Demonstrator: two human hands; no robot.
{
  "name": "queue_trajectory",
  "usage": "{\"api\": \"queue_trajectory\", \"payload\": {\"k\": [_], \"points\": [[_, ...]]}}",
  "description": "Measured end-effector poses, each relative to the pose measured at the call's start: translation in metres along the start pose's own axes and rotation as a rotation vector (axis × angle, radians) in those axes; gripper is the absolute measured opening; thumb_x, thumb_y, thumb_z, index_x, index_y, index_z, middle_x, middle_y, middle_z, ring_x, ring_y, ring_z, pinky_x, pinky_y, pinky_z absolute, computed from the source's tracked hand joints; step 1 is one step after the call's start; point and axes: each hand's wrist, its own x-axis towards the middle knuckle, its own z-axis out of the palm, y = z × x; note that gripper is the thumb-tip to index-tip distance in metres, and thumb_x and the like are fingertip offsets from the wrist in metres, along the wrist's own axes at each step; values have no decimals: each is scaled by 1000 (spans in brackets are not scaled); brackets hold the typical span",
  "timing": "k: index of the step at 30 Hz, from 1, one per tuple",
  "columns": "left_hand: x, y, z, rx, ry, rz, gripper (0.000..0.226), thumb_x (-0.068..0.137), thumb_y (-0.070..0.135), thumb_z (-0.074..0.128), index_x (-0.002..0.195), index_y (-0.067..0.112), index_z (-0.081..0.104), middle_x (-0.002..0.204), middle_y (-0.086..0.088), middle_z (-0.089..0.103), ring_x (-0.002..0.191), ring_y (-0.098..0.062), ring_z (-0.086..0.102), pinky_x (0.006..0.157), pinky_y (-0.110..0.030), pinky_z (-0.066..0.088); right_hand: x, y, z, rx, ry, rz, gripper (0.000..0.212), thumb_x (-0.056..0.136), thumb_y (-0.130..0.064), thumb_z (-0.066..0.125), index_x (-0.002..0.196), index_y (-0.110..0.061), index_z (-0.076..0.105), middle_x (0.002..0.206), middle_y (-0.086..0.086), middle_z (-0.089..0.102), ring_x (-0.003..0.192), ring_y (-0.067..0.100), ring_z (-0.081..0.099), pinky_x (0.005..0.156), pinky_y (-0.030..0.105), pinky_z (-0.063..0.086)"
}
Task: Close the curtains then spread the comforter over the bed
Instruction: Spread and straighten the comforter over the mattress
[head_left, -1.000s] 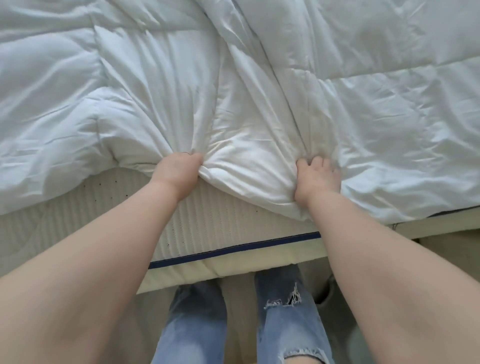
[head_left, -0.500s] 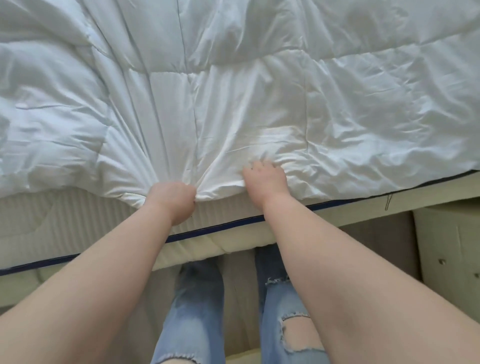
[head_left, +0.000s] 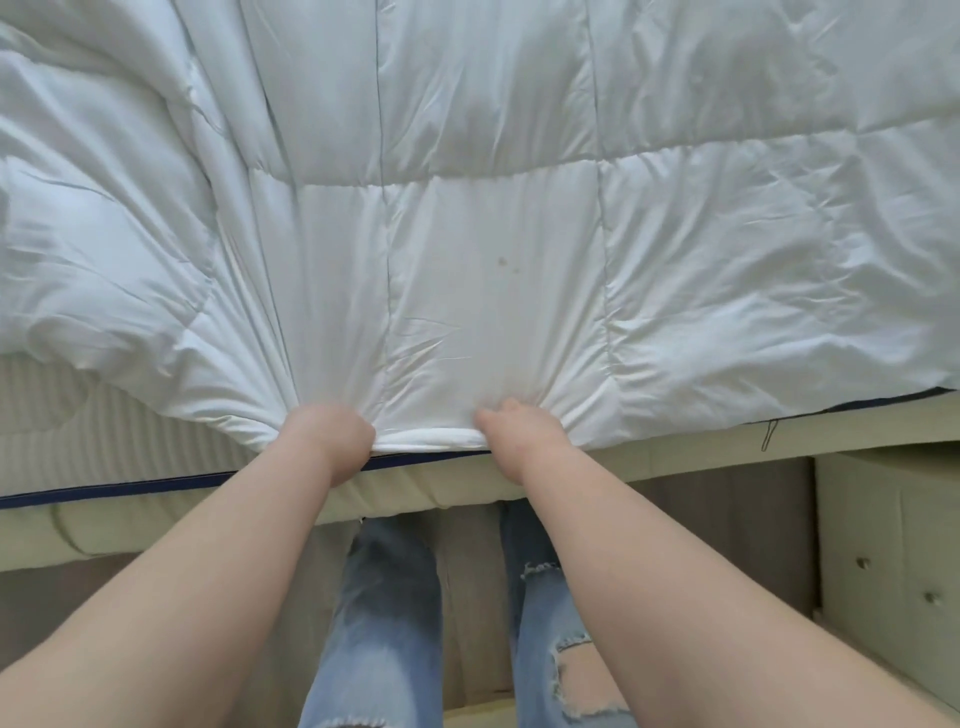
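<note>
A white quilted comforter (head_left: 493, 234) covers most of the bed and fills the upper view. Its near hem lies at the mattress edge. My left hand (head_left: 327, 434) is closed on the hem left of centre, with folds fanning out from the grip. My right hand (head_left: 519, 431) grips the same hem a short way to the right. At the left, bare ribbed mattress (head_left: 78, 441) with a dark blue piping line shows beyond the bunched comforter. The curtains are out of view.
I stand against the bed's near side; my legs in torn blue jeans (head_left: 384, 623) show below. A pale drawer unit with small knobs (head_left: 893, 561) stands at the right, close to the bed. Brown floor (head_left: 727, 509) lies between them.
Both hands have pulled the comforter's hem toward me, down to the mattress edge. The fabric between and above them now lies flatter, and less bare mattress shows.
</note>
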Motion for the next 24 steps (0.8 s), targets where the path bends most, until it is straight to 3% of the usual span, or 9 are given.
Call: {"api": "queue_trajectory", "payload": {"k": [3,7,10,12,14,17,21,24], "points": [[8,-2,5,-105,22,-27,28,94,17,39,107,23,63,102,2,64,88,-24,58,73,-34,50,-12,8,9,-16,103,-17,45,87,-3,50,129,-15,41,126,14,45,114,34,53,93,45,46],[8,-10,11,-170,138,22,25,97,35,41,114,26,55,109,2,63,102,-24,62,74,-33,49,-21,31,25,-242,261,17,72,69,-9,69,131,-20,34,125,11,39,112,32,44,92,44,40],[-2,-15,26,-96,228,48,38,91,53,48,119,28,49,115,6,60,107,-21,59,72,-32,43,-13,45,21,-251,308,30,55,77,-9,64,125,-20,40,122,9,44,111,32,44,90,45,43],[-7,-21,42,-29,308,22,41,81,41,62,118,25,53,113,1,61,102,-25,58,69,-33,38,-6,49,16,-218,305,10,42,84,-6,58,122,-19,45,120,9,48,110,31,48,89,43,46],[-13,-31,48,-21,381,-102,37,71,17,65,107,21,59,103,-4,62,92,-28,57,68,-36,38,-5,50,18,-160,264,10,35,87,-3,53,120,-16,50,120,9,51,111,31,50,89,40,47],[-16,-34,43,-120,337,-161,36,76,3,55,108,21,54,105,-2,61,98,-26,59,70,-34,40,-12,51,33,-92,149,31,34,90,1,50,120,-13,55,122,10,53,116,30,52,93,38,47],[-8,-22,35,-180,191,-74,33,86,5,49,114,21,53,109,0,62,103,-24,62,74,-32,44,-2,45,25,-123,23,78,38,92,-1,50,128,-12,59,129,10,55,120,31,55,97,39,49],[-2,-22,32,-225,108,-47,34,88,6,50,118,20,55,115,-4,61,108,-26,61,84,-34,48,12,23,-2,-112,-267,219,44,94,-8,52,138,-14,55,144,8,50,130,31,51,104,44,46]]}}
